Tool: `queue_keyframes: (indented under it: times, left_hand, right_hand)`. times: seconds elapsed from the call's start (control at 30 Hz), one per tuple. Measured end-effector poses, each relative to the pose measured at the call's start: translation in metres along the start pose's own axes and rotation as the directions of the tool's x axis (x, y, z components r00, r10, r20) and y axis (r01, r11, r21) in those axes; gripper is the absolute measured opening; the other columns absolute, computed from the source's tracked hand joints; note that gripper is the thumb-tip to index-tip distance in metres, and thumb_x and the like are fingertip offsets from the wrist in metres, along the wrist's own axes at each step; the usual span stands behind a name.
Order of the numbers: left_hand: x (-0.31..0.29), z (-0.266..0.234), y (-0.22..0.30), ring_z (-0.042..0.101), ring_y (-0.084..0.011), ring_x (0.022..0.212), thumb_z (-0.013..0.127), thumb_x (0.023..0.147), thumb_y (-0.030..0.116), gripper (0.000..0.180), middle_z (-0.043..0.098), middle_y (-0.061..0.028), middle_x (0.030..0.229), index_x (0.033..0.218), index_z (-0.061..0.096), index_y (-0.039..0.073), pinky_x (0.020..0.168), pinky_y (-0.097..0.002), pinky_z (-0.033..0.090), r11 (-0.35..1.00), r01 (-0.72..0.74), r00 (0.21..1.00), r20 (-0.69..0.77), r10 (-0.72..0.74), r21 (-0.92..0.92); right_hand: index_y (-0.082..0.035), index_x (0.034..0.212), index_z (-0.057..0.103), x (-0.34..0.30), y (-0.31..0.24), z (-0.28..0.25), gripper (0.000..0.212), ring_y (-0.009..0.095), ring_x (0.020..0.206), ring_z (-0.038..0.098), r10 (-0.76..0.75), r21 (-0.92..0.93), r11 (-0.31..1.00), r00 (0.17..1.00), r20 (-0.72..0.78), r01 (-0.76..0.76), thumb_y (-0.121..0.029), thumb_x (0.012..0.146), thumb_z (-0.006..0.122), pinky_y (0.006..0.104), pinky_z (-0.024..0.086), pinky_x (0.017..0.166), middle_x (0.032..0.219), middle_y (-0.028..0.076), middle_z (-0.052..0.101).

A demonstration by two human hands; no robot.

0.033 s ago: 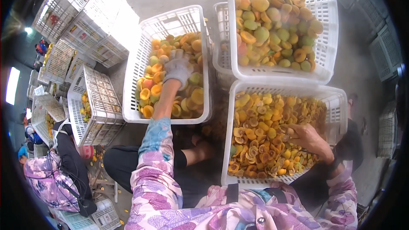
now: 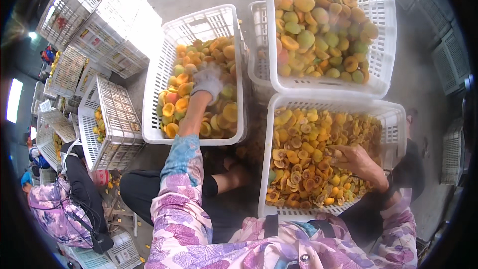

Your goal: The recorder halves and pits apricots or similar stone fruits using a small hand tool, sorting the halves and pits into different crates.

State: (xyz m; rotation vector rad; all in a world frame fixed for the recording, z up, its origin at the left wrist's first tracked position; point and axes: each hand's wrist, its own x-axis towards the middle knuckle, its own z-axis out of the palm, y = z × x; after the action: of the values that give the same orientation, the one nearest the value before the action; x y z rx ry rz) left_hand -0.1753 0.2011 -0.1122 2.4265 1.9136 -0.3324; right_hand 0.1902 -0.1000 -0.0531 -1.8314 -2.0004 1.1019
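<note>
Yellow-green fruit (image 2: 321,17) is being held in the upper right crate (image 2: 387,45), the largest one in view, with its right wall being left partly uncovered. To its left, orange and yellow fruit (image 2: 226,112), some of it halved, is being contained by the left crate (image 2: 194,142). Nearer the person, a broad bed of cut pieces (image 2: 298,157) is being contained by the lower right crate (image 2: 393,124) and is being spread almost to its near edge.

The gloved left hand (image 2: 208,79) is being set among the fruit near the middle of the left crate; its fingers are being blurred, so whether anything is being gripped cannot be told. The bare right hand (image 2: 362,165) is being held low over the cut pieces, inward from the crate's right edge, with its thumb and forefinger being brought close together; whether a piece is being pinched cannot be made out.

For good handling, soft fruit is probably best being lifted singly with light finger pressure, and neighbouring halves are best being left uncrushed.
</note>
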Motion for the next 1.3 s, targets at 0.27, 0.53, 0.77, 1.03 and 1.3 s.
queue_keyframes:
  times: [0.27, 0.53, 0.77, 1.03, 1.3]
  left_hand:
    - [-0.006, 0.067, -0.027, 0.064, -0.0352, 0.093, 0.057, 0.082, 0.012, 0.023, 0.065, -0.0153, 0.104, 0.103, 0.064, 0.011, 0.087, -0.0455, 0.047, 0.990, -0.129, 0.872, -0.469, 0.141, 0.057]
    - [-0.007, 0.066, -0.016, 0.064, -0.0363, 0.096, 0.056, 0.084, 0.016, 0.020, 0.067, -0.0165, 0.101, 0.102, 0.064, 0.012, 0.081, -0.0454, 0.051, 0.980, 0.012, 0.943, -0.323, -0.076, -0.198]
    - [0.039, 0.078, -0.089, 0.063, -0.0234, 0.104, 0.055, 0.086, 0.011, 0.028, 0.064, -0.0099, 0.117, 0.113, 0.061, 0.011, 0.086, -0.0320, 0.049, 0.982, 0.164, 0.947, -0.294, -0.129, 0.098]
    - [0.049, -0.030, -0.015, 0.063, -0.0282, 0.101, 0.054, 0.083, -0.004, 0.065, 0.060, -0.0161, 0.128, 0.145, 0.041, 0.012, 0.088, -0.0331, 0.050, 0.859, -0.047, 0.955, -0.275, -0.111, -0.509]
    - [0.046, -0.119, -0.079, 0.062, -0.0180, 0.094, 0.053, 0.089, 0.005, 0.041, 0.066, -0.0095, 0.109, 0.131, 0.054, 0.003, 0.075, -0.0290, 0.050, 0.008, -0.043, 0.908, -0.043, -0.416, -0.999]
  right_hand:
    - [-0.007, 0.094, 0.057, 0.007, -0.011, 0.005, 0.014, 0.038, 0.067, 0.057, -0.082, -0.027, 0.996, 0.997, 0.008, 0.083, -0.016, 0.086, 0.064, 0.0436, 0.044, 0.057, 0.073, 0.018, 0.056]
    - [-0.005, 0.114, 0.061, -0.026, -0.024, -0.005, 0.035, 0.037, 0.071, 0.064, -0.092, -0.041, 0.995, 0.991, -0.093, 0.089, -0.012, 0.080, 0.069, 0.0406, 0.050, 0.063, 0.078, 0.019, 0.064]
    - [-0.002, 0.111, 0.061, -0.055, -0.050, -0.027, 0.032, 0.032, 0.068, 0.067, -0.063, 0.042, 0.996, 0.973, -0.224, 0.075, -0.006, 0.080, 0.069, 0.0332, 0.052, 0.064, 0.075, 0.019, 0.064]
    - [-0.002, 0.099, 0.062, -0.057, -0.022, -0.066, 0.019, 0.022, 0.065, 0.065, -0.039, -0.002, 0.999, 0.934, -0.356, 0.041, -0.004, 0.082, 0.068, 0.0327, 0.051, 0.061, 0.074, 0.016, 0.063]
    - [-0.006, 0.086, 0.067, 0.111, -0.028, -0.147, 0.016, 0.023, 0.064, 0.063, -0.094, -0.102, 0.994, 0.839, -0.536, 0.046, -0.021, 0.082, 0.066, 0.0374, 0.049, 0.062, 0.071, 0.012, 0.064]
